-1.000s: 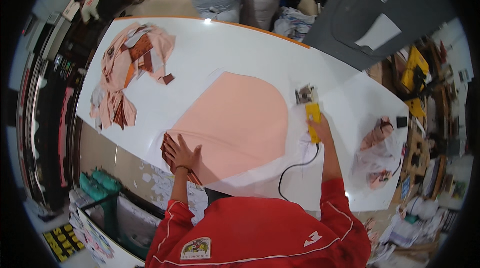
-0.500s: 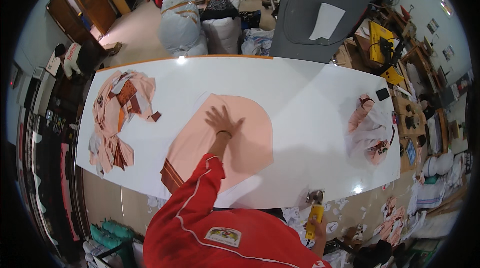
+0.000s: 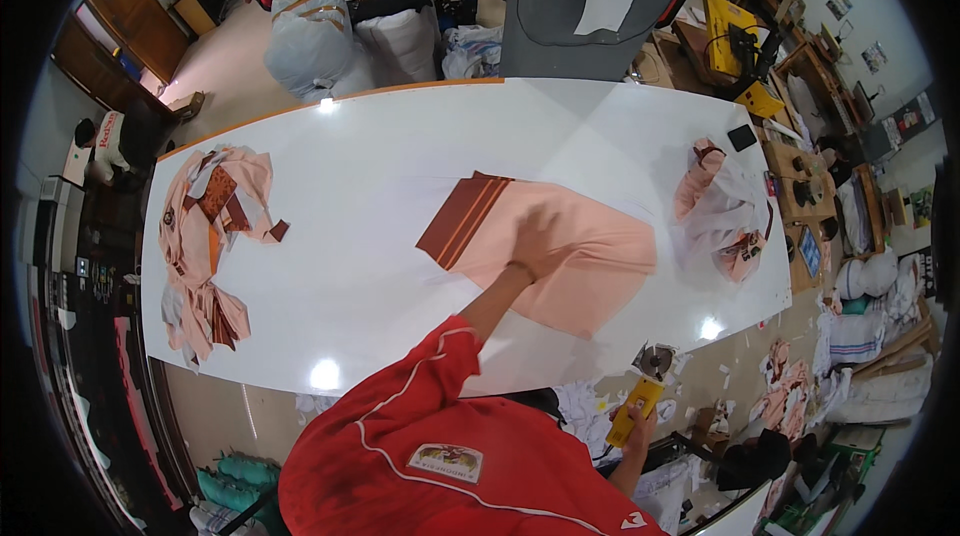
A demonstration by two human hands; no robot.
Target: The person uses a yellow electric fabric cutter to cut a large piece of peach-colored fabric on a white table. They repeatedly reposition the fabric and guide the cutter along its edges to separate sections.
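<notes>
A peach fabric piece (image 3: pixel 610 256) with a brown striped band (image 3: pixel 462 221) lies on the white table (image 3: pixel 340 286), the band at its upper left. My left hand (image 3: pixel 541 244) rests flat on the fabric, fingers spread and slightly blurred, and creases run out to the right of it. In my right hand (image 3: pixel 637 428), beyond the table's near edge, is a yellow handheld electric rotary cutter (image 3: pixel 640 398). Its round metal blade head points up toward the table edge, apart from the fabric.
Crumpled peach and brown fabric (image 3: pixel 195 226) lies at the table's left end, with another peach and white bundle (image 3: pixel 722 206) at the right. A black phone-like object (image 3: pixel 741 138) sits beside that bundle. Stuffed sacks (image 3: pixel 310 41) and a grey board (image 3: pixel 560 56) stand beyond the far edge.
The fabric has turned and shifted right, its brown band going from lower left to upper left. My left hand has moved right with it. The rotary cutter stays in my right hand, now more tilted.
</notes>
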